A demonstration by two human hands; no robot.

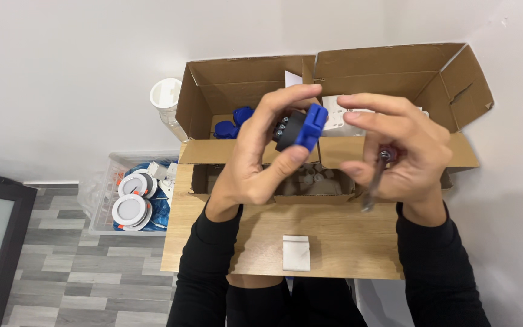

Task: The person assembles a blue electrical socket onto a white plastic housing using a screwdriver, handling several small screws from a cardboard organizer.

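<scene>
Holding blue-capped black plug (301, 128) tilted, left hand (255, 160) gripping.

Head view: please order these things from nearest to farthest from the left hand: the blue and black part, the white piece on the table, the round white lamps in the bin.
1. Blue and black part: held in the left hand.
2. White piece: on the table, below the hands.
3. Round white lamps: in the clear bin on the floor, far left.

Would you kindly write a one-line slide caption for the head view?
Left hand holds a blue-and-black plug and right hand a screwdriver above open cardboard boxes on a wooden table.
</scene>
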